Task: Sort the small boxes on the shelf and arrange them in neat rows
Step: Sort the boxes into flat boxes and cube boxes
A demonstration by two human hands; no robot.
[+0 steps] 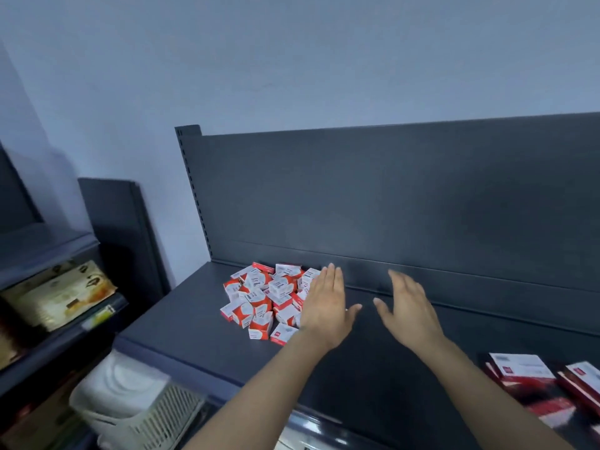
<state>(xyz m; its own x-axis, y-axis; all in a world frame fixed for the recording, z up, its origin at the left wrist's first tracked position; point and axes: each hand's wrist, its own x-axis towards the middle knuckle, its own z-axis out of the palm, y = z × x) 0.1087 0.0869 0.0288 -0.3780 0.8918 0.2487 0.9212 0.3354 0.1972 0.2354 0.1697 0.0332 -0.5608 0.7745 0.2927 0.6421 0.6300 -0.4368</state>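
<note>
In the head view the small boxes (266,300) lay heaped at the shelf's (181,319) far left. The left hand (324,303), fingers straight, overlapped the heap's right edge; the right hand (409,306) hovered open, empty, beside it. Pulling a few boxes rightward and squaring them seemed wisest. Contact was unclear, and the larger boxes (526,375) near right were blurred and cut off.

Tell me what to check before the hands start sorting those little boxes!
1. Left hand free: ok, open, holding nothing, at the heap's right edge.
2. Right hand free: ok, open, apart from the boxes.
3. Small boxes in rows: not ok, a jumbled heap.
4. Room on the shelf for rows: ok, bare surface right of the heap.
5. Larger boxes out of the way: ok, far right, apart from the heap.
6. Which boxes match: cannot tell, print too small.
</note>
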